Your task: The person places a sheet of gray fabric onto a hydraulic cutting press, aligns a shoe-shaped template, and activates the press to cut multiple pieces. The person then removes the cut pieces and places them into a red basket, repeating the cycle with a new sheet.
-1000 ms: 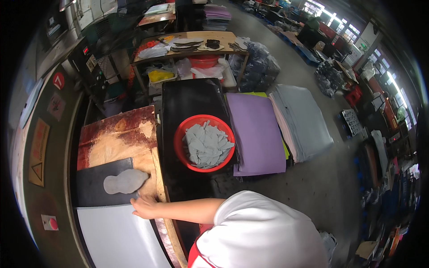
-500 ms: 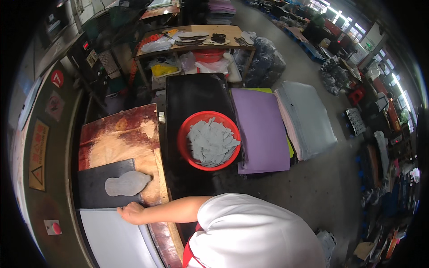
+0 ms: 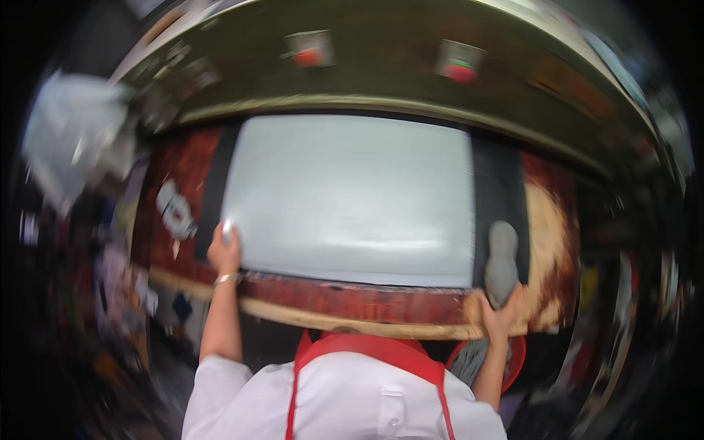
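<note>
A large pale grey sheet [image 3: 352, 198] lies flat on the black board of the worktable. My left hand [image 3: 224, 251] is closed on its left edge near the front corner, the thumb on top. To the right of the sheet, a grey sole-shaped piece [image 3: 502, 257] lies lengthwise on the black board [image 3: 501, 172]. My right hand [image 3: 503, 314] grips its near end, thumb on the left side and fingers on the right. Motion blurs the picture somewhat.
A green machine beam [image 3: 381, 81] with two round buttons spans the far side. On the red-brown wooden tabletop [image 3: 352, 302], a small grey cut-out piece [image 3: 176, 209] lies at left. Below the right front edge stands a red basin [image 3: 518, 363] with grey strips.
The view has swung left to face the worktable squarely. My right hand has gone from the sheet's edge to the sole-shaped piece. My left hand has come into sight.
</note>
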The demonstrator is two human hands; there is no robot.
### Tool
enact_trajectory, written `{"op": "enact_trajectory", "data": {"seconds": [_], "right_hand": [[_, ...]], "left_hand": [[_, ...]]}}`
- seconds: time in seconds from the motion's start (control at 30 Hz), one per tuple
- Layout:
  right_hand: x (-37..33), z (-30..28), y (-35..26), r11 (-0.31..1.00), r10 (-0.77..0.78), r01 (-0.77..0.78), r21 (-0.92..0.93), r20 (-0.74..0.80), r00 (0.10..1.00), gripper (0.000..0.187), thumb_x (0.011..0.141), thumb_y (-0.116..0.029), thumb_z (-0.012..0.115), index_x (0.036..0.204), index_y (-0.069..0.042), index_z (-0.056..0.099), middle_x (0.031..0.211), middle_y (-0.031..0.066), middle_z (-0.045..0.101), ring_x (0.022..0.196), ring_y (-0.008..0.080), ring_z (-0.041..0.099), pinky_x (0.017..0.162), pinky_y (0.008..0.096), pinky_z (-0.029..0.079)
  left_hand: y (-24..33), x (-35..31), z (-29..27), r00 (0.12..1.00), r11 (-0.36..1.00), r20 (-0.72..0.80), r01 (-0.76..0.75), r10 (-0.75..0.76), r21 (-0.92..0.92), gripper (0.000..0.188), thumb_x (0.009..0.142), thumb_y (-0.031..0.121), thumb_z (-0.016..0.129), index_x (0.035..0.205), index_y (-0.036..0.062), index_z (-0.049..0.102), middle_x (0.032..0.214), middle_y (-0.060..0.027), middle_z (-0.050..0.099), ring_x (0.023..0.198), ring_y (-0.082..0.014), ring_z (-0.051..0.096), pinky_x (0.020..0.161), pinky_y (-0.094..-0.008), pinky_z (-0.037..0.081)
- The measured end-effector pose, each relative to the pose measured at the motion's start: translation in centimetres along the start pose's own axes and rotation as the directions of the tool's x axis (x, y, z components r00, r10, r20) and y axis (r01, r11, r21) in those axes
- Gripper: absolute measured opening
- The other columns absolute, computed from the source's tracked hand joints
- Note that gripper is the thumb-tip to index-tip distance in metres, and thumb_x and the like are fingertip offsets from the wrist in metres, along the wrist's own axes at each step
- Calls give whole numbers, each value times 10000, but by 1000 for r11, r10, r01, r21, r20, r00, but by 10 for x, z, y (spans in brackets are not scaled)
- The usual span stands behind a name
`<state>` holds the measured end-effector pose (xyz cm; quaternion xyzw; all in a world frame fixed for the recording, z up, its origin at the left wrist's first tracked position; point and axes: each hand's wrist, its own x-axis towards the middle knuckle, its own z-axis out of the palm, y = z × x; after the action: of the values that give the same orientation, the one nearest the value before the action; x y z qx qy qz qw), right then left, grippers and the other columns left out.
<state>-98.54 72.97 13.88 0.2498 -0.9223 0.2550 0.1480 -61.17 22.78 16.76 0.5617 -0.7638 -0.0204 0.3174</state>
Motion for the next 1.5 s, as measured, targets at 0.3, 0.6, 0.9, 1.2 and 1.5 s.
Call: {"op": "enact_trajectory", "data": {"seconds": [0.3,0.6,0.9,1.2,1.5], "right_hand": [[33,-15,-26,899,238,-276,342,148,960,736,672,-53,780,1328,-46,446,1333,127,471,1237,265,428,1049,377,313],[26,23,-246,377,-72,-388,841,444,893,860,621,27,775,1343,-62,317,1280,181,487,1172,284,497,992,390,405],[-9,123,-481,734,-241,-46,677,323,915,715,574,-51,830,1190,-60,466,1189,153,503,1132,287,481,972,363,385],[-39,150,-510,764,-467,282,580,196,862,835,645,-103,789,1343,4,343,1373,291,297,1287,456,279,1053,490,273],[181,123,-383,698,274,-164,697,-49,960,600,970,-236,451,1452,-25,162,1394,214,355,1270,288,383,1052,380,303]], "left_hand": [[20,2,-13,1000,1000,17,-20,20,0,302,876,224,555,1158,126,600,771,-176,656,671,-368,631,599,-444,491],[17,7,-17,993,987,36,-108,113,-118,341,866,129,539,1201,77,576,698,-155,619,588,-340,598,537,-421,466],[4,13,-17,982,965,74,-155,174,-213,391,849,100,543,1231,19,538,725,-128,628,585,-312,602,526,-386,469],[-9,28,-13,976,962,131,-140,174,-234,383,846,101,521,1213,-4,550,735,-105,651,573,-282,620,515,-375,487],[19,102,3,943,963,307,-46,130,-267,379,877,142,537,1244,50,515,646,-163,615,550,-348,598,506,-428,469]]}}
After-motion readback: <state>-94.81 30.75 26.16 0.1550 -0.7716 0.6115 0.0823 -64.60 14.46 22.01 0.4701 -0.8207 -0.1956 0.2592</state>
